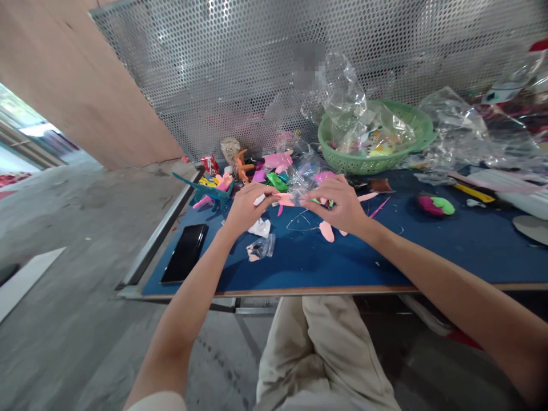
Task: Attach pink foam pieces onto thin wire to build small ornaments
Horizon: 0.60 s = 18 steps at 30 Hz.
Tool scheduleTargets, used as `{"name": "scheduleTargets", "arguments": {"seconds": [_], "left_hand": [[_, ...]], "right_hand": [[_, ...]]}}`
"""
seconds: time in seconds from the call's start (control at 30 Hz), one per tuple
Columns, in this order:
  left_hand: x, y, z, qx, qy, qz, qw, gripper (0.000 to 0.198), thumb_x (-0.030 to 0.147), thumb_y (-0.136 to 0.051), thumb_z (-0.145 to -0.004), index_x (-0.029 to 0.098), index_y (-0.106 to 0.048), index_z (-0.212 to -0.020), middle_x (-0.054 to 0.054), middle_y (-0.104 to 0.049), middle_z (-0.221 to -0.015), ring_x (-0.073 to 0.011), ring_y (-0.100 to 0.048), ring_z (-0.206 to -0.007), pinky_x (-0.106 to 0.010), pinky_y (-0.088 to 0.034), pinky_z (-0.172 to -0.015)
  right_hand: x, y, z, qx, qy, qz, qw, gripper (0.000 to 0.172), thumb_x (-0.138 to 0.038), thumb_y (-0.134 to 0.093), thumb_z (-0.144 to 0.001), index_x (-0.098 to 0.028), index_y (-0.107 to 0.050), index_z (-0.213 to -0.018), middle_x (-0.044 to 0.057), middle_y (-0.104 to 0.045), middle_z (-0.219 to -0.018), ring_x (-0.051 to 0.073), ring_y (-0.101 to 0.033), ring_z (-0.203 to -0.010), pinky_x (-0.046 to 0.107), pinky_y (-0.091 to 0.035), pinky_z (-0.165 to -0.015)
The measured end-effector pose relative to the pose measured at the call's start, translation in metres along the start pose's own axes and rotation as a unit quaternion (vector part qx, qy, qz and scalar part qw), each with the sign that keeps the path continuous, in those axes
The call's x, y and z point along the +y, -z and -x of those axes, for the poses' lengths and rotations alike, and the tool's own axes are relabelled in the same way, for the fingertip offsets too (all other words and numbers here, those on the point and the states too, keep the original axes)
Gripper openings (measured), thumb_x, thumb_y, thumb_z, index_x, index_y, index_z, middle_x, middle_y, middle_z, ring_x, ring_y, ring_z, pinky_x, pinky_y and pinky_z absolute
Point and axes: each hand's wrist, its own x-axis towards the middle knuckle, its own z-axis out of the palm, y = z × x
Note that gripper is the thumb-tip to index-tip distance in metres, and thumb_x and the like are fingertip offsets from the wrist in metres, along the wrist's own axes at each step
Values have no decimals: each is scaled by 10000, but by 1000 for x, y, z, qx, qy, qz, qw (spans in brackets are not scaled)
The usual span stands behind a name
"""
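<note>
Above the blue tabletop [274, 274], my left hand [248, 205] pinches one end of a flat pink clay-like piece [284, 198]. My right hand [336, 202] is closed on a small clear plastic bag [297, 197] that meets the pink piece; whether the piece is inside it I cannot tell. Under my right hand lie pink clay-like shapes [326, 232], partly hidden by it. Below my left hand are a crumpled white scrap [260, 228] and a small clear bag [262, 249] with pink and dark bits in it.
A black phone-like slab [185, 253] lies at the left edge, near a teal figure [214, 193]. Behind my hands are a green packet [277, 181] and pink lumps [278, 161]. A green basket [363, 162] holds plastic bags. Rightward are a magenta-green lump [435, 205] and a yellow cutter [473, 192].
</note>
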Motion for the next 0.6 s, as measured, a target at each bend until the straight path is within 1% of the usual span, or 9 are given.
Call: {"name": "scheduleTargets", "arguments": {"seconds": [0.13, 0.23, 0.37, 0.43, 0.53, 0.6], "left_hand": [[1, 2, 0, -10, 34, 28, 999, 353, 535, -608, -1003, 214, -748, -960, -36, -764, -884, -162, -697, -845, -302, -543, -824], [2, 5, -3, -12, 49, 49, 998, 381, 556, -610, -994, 210, -760, -940, -48, -778, -894, -168, -709, -840, -293, -547, -812], [2, 8, -6, -8, 74, 74, 994, 391, 558, -612, -990, 208, -776, -930, -43, -788, -857, -165, -718, -785, -270, -544, -733], [2, 9, -6, -4, 75, 71, 995, 369, 539, -616, -992, 213, -781, -937, -34, -788, -840, -157, -715, -763, -264, -539, -712], [2, 12, -6, -5, 45, 42, 998, 317, 495, -633, -991, 226, -785, -920, -31, -796, -866, -161, -724, -809, -287, -548, -785], [3, 16, -6, -12, 28, 33, 999, 307, 479, -637, -990, 227, -785, -897, -36, -797, -869, -167, -729, -826, -302, -551, -818]], "right_hand": [[4, -1, 0, -34, 68, 59, 995, 228, -482, -712, -955, -301, -807, -1055, 6, -671, -736, 210, -576, -785, 379, -370, -819], [6, -5, -1, -47, 89, 82, 992, 219, -453, -665, -996, -300, -798, -1079, 9, -661, -769, 206, -565, -803, 366, -358, -815], [7, -8, -3, -28, 98, 98, 990, 318, -478, -557, -1050, -272, -781, -958, 8, -618, -751, 193, -531, -777, 355, -335, -785], [7, -8, -3, -32, 105, 101, 989, 376, -476, -518, -1066, -263, -758, -869, 5, -591, -728, 189, -504, -762, 357, -325, -786], [6, -6, -4, -64, 119, 97, 986, 408, -475, -515, -1066, -255, -724, -793, 6, -585, -728, 189, -483, -766, 364, -318, -801], [5, -5, -3, -84, 130, 92, 984, 397, -464, -522, -1066, -252, -723, -798, 7, -594, -733, 190, -485, -771, 364, -317, -798]]}}
